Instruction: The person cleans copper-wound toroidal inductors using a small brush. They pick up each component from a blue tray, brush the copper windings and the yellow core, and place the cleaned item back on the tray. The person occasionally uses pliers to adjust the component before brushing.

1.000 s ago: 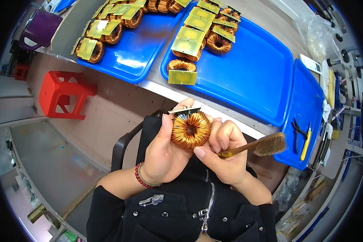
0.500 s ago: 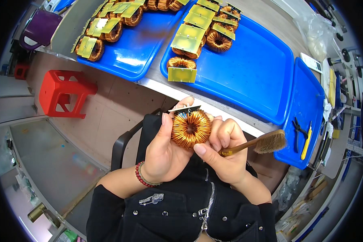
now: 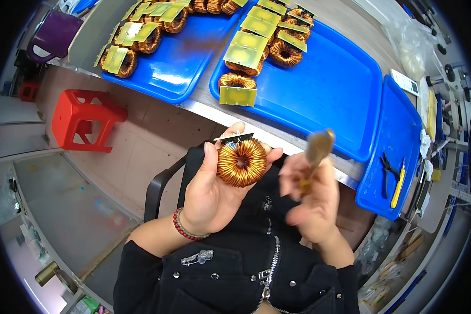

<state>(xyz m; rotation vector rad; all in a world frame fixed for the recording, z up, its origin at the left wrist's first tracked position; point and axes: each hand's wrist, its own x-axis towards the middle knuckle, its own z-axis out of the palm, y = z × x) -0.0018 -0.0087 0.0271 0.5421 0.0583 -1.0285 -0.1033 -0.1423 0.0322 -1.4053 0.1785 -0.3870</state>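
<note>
My left hand (image 3: pixel 206 196) is closed round a copper-wound toroidal coil (image 3: pixel 242 163), its ring hole facing up toward me. A small board (image 3: pixel 235 138), seen almost edge-on, is attached at the coil's far side. To the right, apart from the coil, my right hand (image 3: pixel 314 199) grips a brush with a wooden handle (image 3: pixel 305 184). The brush head points away from me and is smeared by motion, as are the fingertips.
Blue trays (image 3: pixel 329 112) on the bench ahead hold several similar coils with yellow-green boards (image 3: pixel 238 96). In the narrow right tray (image 3: pixel 374 183) lie pliers (image 3: pixel 388 170) and a yellow-handled tool (image 3: pixel 398 187). A red stool (image 3: pixel 83 118) stands at left.
My right hand has moved off the coil to the right, swinging the brush from sideways to pointing away from me. The left hand has shifted slightly left with the coil.
</note>
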